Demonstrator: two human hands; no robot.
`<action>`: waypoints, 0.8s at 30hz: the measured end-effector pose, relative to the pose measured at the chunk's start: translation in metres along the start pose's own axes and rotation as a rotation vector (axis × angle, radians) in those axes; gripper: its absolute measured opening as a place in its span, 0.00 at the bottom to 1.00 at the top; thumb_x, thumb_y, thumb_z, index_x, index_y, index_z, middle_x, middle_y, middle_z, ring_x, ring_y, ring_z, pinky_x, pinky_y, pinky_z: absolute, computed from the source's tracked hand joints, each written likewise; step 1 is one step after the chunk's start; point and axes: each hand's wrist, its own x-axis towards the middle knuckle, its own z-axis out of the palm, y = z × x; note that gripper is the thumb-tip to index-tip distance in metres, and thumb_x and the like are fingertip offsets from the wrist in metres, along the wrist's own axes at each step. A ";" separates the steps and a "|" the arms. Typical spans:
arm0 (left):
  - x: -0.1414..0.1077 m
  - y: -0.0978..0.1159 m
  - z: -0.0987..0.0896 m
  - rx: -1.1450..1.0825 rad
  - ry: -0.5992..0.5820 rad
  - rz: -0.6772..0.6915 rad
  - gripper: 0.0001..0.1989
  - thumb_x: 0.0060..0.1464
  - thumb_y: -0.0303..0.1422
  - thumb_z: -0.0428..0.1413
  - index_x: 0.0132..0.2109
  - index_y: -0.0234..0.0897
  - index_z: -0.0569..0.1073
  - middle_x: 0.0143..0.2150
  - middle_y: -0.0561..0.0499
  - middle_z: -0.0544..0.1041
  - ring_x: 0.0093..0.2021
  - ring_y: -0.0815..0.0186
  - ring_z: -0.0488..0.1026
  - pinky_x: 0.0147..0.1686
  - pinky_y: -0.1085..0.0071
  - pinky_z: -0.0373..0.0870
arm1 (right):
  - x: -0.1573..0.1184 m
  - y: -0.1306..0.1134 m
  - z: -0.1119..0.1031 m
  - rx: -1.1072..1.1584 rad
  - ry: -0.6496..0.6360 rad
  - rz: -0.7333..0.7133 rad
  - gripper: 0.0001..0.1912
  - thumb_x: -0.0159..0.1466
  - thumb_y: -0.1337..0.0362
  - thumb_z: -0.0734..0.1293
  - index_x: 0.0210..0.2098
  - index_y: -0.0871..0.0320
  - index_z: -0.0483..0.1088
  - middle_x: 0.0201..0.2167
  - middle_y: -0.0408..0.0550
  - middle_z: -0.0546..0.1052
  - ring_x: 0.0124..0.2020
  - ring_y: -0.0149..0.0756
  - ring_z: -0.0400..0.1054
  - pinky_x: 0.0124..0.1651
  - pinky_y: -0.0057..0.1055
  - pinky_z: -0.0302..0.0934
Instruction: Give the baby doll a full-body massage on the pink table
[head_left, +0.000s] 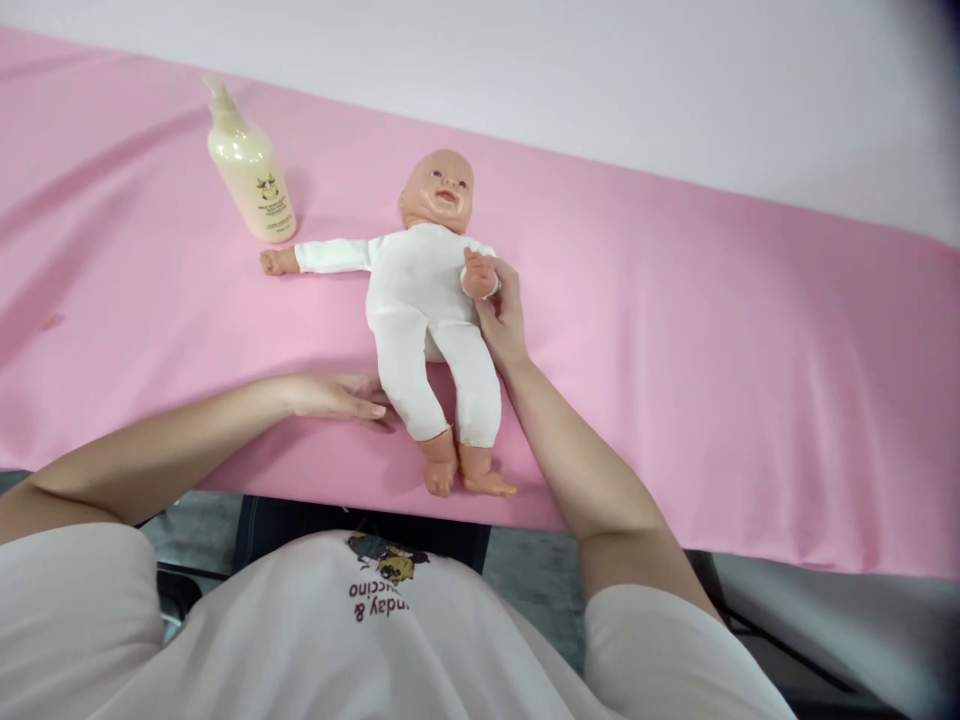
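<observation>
Upside down on our shirt (360,655) we read "nday &" and "uccino"; the small print on the label (273,207) of the bottle (244,165), beyond our left hand (341,397), is too blurred. The doll (420,275) lies face-up between our hands, feet nearest us, head pointing away. Our right hand (504,312) closes on its bent arm near the wrist; our left, fingers loosely extended, lies by its leg.

Cloth (600,290): bright, evenly lit, soft shadows along folds.
Bottle (247,170): small glare spots near the top, smallest print blurred.
Doll (420,270): faint shine on the head.
White backdrop (562,70): darkened, blurry upper right corner.
</observation>
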 end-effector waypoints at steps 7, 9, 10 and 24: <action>-0.002 -0.001 0.006 -0.255 0.103 0.188 0.31 0.61 0.49 0.62 0.65 0.37 0.71 0.61 0.38 0.78 0.61 0.47 0.76 0.58 0.53 0.73 | 0.001 0.014 0.004 0.091 0.034 0.124 0.35 0.68 0.37 0.62 0.67 0.46 0.56 0.68 0.53 0.65 0.69 0.45 0.63 0.72 0.52 0.60; -0.006 0.001 0.006 -0.290 0.041 0.177 0.36 0.60 0.56 0.59 0.65 0.36 0.72 0.61 0.37 0.78 0.63 0.44 0.74 0.60 0.51 0.72 | 0.001 0.017 0.003 0.102 0.035 0.140 0.35 0.68 0.36 0.62 0.67 0.45 0.56 0.68 0.52 0.65 0.67 0.45 0.65 0.71 0.52 0.62; -0.007 0.002 0.005 -0.284 0.017 0.170 0.38 0.59 0.59 0.58 0.65 0.35 0.71 0.61 0.36 0.78 0.63 0.42 0.74 0.61 0.49 0.71 | 0.001 0.019 0.003 0.103 0.033 0.142 0.34 0.68 0.37 0.62 0.67 0.45 0.56 0.68 0.52 0.65 0.67 0.45 0.65 0.71 0.52 0.62; -0.008 -0.008 -0.010 -0.122 0.049 0.098 0.30 0.52 0.52 0.66 0.50 0.31 0.74 0.41 0.44 0.82 0.41 0.59 0.80 0.50 0.61 0.78 | 0.000 0.001 0.000 -0.080 -0.018 0.020 0.29 0.69 0.42 0.62 0.65 0.45 0.62 0.68 0.51 0.64 0.71 0.48 0.58 0.67 0.53 0.65</action>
